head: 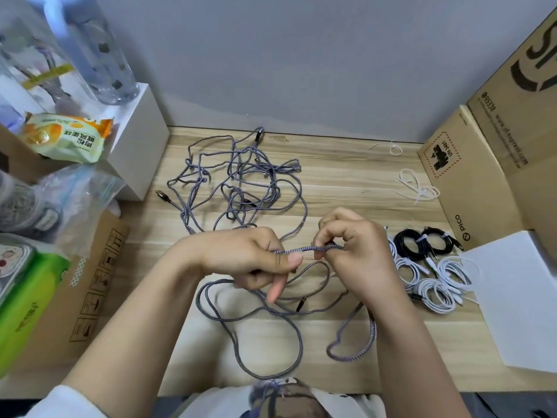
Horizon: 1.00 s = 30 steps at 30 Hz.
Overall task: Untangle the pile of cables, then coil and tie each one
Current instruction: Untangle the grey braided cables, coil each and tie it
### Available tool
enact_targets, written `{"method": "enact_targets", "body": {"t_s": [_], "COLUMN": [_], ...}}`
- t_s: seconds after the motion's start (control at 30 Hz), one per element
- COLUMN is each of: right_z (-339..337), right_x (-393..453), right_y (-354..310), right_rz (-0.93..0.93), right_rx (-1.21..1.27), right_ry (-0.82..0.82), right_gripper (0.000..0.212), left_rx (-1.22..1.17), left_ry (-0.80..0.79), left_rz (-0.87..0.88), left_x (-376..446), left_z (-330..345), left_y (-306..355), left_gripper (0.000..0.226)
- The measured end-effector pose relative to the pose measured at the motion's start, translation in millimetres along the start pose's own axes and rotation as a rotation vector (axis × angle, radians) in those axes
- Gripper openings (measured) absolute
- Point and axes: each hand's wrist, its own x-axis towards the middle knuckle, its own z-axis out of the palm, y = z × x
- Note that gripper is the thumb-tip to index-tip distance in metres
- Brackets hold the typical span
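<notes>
Both hands are up off the worktop (346, 182), meeting over its near half, with one grey braided cable (304, 250) stretched short between them. The left hand (256, 260) has its fingers curled round the cable, thumb lying along it and pointing at the right hand; one finger hangs down loose below. The right hand (355, 245) pinches the other end of that short span between thumb and bent fingers, knuckles raised, wrist cocked upward. Both forearms come in from the near edge and converge, so the work sits right in front of the person.

My reading is that the cable is held taut like this to start or feed a coil: a short straight run between two grips is easy to fold or wind. The rest of that cable droops from the hands in wide slack loops (271, 327) on the worktop nearer the person, a dark plug (301, 303) showing among them, and one loop runs off the near edge.

Beyond the hands, toward the wall, lies the tangle (238, 182) of grey cables not yet sorted; a strand from it seems to lead back toward the hands, though I cannot tell whether it is the same cable. To the right of the hands sit finished coils, black (422, 241) and white (434, 285), each bound, presumably parked there out of the way. Farther right and back from the hands, loose white ties (417, 185) wait within reach, just by a carton (470, 176).
</notes>
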Motion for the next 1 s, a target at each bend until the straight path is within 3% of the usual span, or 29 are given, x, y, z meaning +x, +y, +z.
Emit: {"method": "enact_targets", "body": {"t_s": [0.1,0.2,0.3,0.37,0.47,0.53,0.6,0.7,0.8,0.9,1.0], "right_z": [5,14,17,15,17,18,13,8,8,6,-4], "right_x": [3,4,0,-5,-9,-10,-11,-14,-14,-11,-7], "right_y": [-3,-4,4,7,6,4,0,-5,-8,-4,-1], "right_rz": [-0.036,-0.011,0.104,0.174,0.204,0.219,0.263,0.293,0.314,0.426,0.504], "right_rx": [-0.030,-0.078,-0.045,0.029,0.064,0.112,0.278,0.550,0.666,0.862,1.008], "right_ry": [0.001,-0.096,-0.305,-0.455,-0.612,-0.660,-0.671,-0.681,-0.667,-0.528,-0.333], "right_gripper": [0.042,0.017,0.034,0.037,0.033,0.030,0.029,0.024,0.010,0.033,0.042], "left_rx": [-0.281,-0.591,-1.123,-1.400,-1.541,-1.473,-1.236,-0.795,-0.261,0.280,0.168], "left_ry": [-0.177,-0.285,-0.438,-0.379,-0.031,0.374,0.744,1.007,0.990,0.855,0.568], "left_rz": [0.219,0.492,0.755,0.834,0.852,0.804,0.730,0.632,0.542,0.307,0.207], "left_x": [2,9,10,11,19,30,38,46,44,38,27], "left_z": [4,9,0,-10,-13,-10,-9,-8,-3,3,5], "left_y": [-3,0,8,9,8,7,4,-9,-19,-17,-14], "left_gripper": [0.049,0.044,0.043,0.036,0.031,0.030,0.029,0.036,0.045,0.042,0.029]}}
